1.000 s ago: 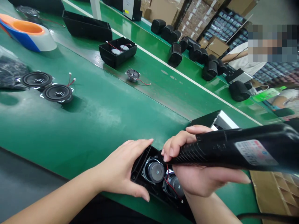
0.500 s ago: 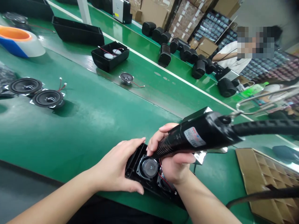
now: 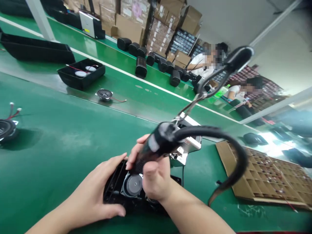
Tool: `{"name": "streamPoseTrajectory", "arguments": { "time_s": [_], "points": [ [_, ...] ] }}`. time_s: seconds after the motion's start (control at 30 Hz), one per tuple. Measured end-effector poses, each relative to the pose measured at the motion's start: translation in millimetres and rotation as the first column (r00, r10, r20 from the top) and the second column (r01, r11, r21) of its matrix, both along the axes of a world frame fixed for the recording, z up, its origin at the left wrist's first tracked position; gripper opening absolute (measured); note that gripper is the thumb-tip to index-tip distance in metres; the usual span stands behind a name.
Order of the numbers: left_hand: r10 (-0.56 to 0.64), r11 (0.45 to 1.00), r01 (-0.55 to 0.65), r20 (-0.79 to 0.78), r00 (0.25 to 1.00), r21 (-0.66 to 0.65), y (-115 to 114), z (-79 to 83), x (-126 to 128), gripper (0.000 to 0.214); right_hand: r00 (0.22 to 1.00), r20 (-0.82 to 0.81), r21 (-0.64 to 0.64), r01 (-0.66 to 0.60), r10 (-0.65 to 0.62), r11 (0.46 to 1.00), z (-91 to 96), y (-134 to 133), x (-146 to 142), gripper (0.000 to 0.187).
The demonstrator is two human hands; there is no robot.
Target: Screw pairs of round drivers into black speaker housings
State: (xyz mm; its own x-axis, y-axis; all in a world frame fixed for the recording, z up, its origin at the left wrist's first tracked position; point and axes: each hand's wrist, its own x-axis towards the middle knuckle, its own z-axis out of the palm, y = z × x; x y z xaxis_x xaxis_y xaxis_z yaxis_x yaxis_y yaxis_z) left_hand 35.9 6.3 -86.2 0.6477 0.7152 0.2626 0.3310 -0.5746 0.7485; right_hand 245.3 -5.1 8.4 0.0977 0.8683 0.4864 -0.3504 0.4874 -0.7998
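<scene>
A black plastic speaker panel [image 3: 114, 187] lies on the green bench at the near edge, with round speaker drivers [image 3: 134, 184] seated in it, magnet side up. My left hand [image 3: 102, 188] grips the panel's left end, fingers along the far edge and thumb along the near one. Wrapped around a black electric screwdriver [image 3: 156, 143], my right hand [image 3: 156, 178] holds it tilted above the panel, beside the magnet. The tool's tip and most of the second driver are hidden behind this hand. A thick black cable [image 3: 239, 156] loops from the tool's top, next to a metal hanger [image 3: 219, 74].
Right of the panel stands a silver machine [image 3: 192, 133]; farther right lies a divided cardboard tray [image 3: 251, 191]. Loose speakers [image 3: 104, 95] and black housings [image 3: 81, 74] sit on the left and beyond. Two people work across the line [image 3: 156, 87].
My view has turned right, so the bench shifts left in it. The screwdriver stands more upright, and my right hand has turned with it. My left hand keeps its hold on the panel.
</scene>
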Motion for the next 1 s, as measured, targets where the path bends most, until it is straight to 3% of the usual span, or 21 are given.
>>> {"name": "streamPoseTrajectory", "arguments": {
  "time_s": [0.1,0.2,0.3,0.37,0.5,0.63,0.8,1.0],
  "points": [
    [0.067,0.997,-0.068,-0.028,0.997,-0.025,-6,-3.1,1,0.127,0.972,-0.037,0.052,0.235,-0.233,0.971,41.0,-11,24,0.062],
    [0.115,0.992,-0.117,-0.041,0.993,-0.052,-9,-4.3,2,0.126,0.840,0.030,0.118,0.536,-0.542,0.836,74.3,-18,65,0.067],
    [0.086,0.995,-0.089,-0.067,0.994,-0.041,-5,-5.8,-1,0.128,0.716,0.107,0.181,0.668,-0.689,0.722,79.4,-16,102,0.065],
    [0.050,0.998,-0.052,-0.087,0.995,-0.023,0,-7.7,-4,0.129,0.680,0.132,0.194,0.696,-0.722,0.691,71.6,-12,115,0.063],
    [0.044,0.999,-0.046,-0.094,0.995,-0.018,5,-10.7,-9,0.128,0.711,0.155,0.172,0.664,-0.686,0.728,55.1,-6,121,0.058],
    [0.037,0.998,-0.042,-0.106,0.994,-0.042,5,-10.4,-11,0.130,0.746,0.156,0.161,0.628,-0.648,0.761,50.6,-4,120,0.056],
    [0.026,0.998,-0.032,-0.104,0.994,-0.061,3,-6.4,-10,0.131,0.757,0.143,0.137,0.623,-0.638,0.770,52.0,-3,121,0.056],
    [0.113,0.987,-0.120,-0.066,0.991,-0.111,-5,1.5,-1,0.127,0.748,0.155,0.117,0.635,-0.646,0.763,51.4,-2,119,0.061]
  ]
}}
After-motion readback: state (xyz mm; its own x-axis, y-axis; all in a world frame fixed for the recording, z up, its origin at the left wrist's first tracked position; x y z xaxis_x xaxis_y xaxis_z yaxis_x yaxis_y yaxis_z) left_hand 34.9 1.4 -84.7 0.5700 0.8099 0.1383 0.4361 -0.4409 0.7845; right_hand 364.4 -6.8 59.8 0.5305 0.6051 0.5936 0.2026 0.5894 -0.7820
